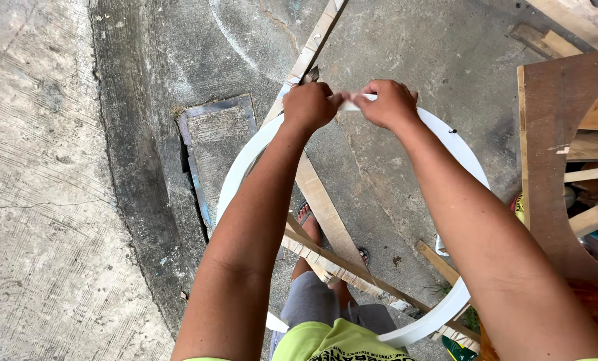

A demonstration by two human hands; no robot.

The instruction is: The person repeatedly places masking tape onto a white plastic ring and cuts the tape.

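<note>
left of the grip, a metal drain cover (220, 144) sits in the concrete floor (51, 200). left hand (310, 105), fist closed on the far edge of a white ring (245, 160), a dark tool tip showing just above it. a long wood strip (319, 194) runs under the grip. right hand (389, 101), fingers closed on the same white edge, almost touching the left. the ring curves back toward the body on both sides. right of the grip, a plywood sheet (546, 167) with a round cutout.

No packages, labels, signs, screens — none visible
</note>
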